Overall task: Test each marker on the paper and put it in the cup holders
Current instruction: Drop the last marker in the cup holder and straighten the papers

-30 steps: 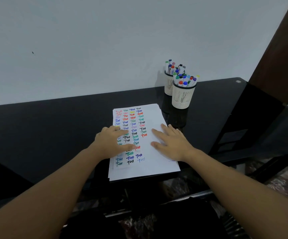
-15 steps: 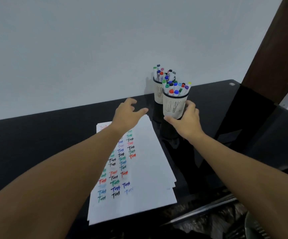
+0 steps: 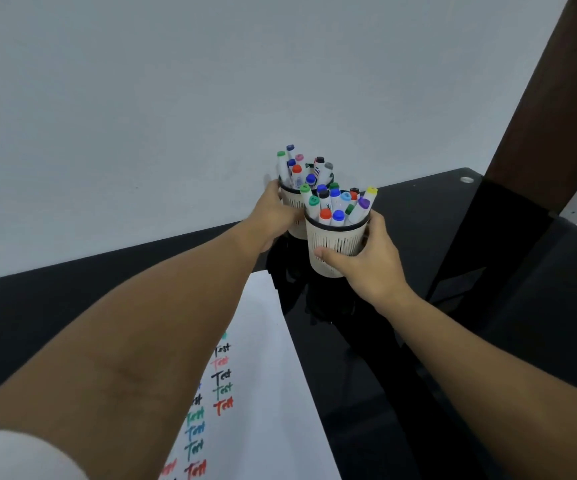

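The near white slotted plastic cup holder [image 3: 337,247], full of capped markers [image 3: 335,206], stands on the glossy black bench [image 3: 453,341] just beyond the white test paper [image 3: 263,393]. The right hand [image 3: 370,265] has its grip curled round its wall. The left hand [image 3: 273,213] is wrapped on the far white cup holder [image 3: 292,202], touching behind the near one. Both likely feel light, stiff and top-heavy; holding low on the wall suits them. The touching cups could jostle.

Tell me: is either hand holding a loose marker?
No: the left hand grips the rear cup, the right hand the front cup.
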Available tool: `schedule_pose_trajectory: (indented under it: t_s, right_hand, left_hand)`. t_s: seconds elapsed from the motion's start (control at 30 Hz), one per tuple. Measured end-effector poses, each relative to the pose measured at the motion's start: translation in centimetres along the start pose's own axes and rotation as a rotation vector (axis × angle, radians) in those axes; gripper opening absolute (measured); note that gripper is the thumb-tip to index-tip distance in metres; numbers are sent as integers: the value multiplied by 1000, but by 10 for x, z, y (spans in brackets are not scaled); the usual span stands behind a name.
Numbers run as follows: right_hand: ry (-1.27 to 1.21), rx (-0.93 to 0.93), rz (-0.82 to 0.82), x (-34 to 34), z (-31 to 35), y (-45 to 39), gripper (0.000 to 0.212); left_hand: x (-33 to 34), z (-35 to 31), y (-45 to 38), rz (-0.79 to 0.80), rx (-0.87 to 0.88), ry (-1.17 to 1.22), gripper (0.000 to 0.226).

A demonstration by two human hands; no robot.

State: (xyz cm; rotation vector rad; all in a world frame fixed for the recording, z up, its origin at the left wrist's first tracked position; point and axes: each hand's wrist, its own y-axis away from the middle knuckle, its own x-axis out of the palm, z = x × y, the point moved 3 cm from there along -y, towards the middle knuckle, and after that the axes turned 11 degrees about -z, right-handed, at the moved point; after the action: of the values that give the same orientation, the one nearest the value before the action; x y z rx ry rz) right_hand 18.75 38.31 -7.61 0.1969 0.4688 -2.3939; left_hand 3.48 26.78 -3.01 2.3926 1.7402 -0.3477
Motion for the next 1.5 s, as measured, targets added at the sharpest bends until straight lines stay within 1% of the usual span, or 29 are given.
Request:
schedule_pose_trajectory:
  t_s: [0.13,0.23,0.33,0.47,0.57,0.67,0.93,1.03,1.13,1.23,1.43,1.5]
  right_hand:
    - [-29,0,-8,0,-3,-2,98]
    - [-42,7,-25,1,-3,1,97]
    - [-51,19,-33,-1,1,4,95]
    - [-46,16,2,1,11,15,93]
    - [-60,16,22,3,26,28,91]
    - [-87,37,40,8,42,47,91]
    - [-117,40,134,23,71,113,92]
    - [-119,46,162,26,76,134,93]
    - [-125,66,175,28,78,149,93]
    - [-125,79,188,31,79,160,91]
    - [-115,74,197,37,74,170,91]
    - [-111,74,197,37,71,171,91]
  left_hand:
    - [5,7,-10,-28,-3,23,62]
    - [-4,15,-4,-60,19,56,69]
    - [-28,20,9,-106,18,116,79]
    - [-71,23,34,-209,0,133,73]
    - [-102,18,60,-250,14,63,69]
    - [-128,14,91,-252,20,28,70]
    - [-180,24,181,-258,3,64,66]
    - [-196,36,207,-290,-36,72,71]
    - [-204,45,226,-315,-52,70,68]
    - [-206,52,240,-305,-52,61,66]
    - [-202,71,251,-306,-76,67,78]
    - [-201,74,253,-311,-69,64,78]
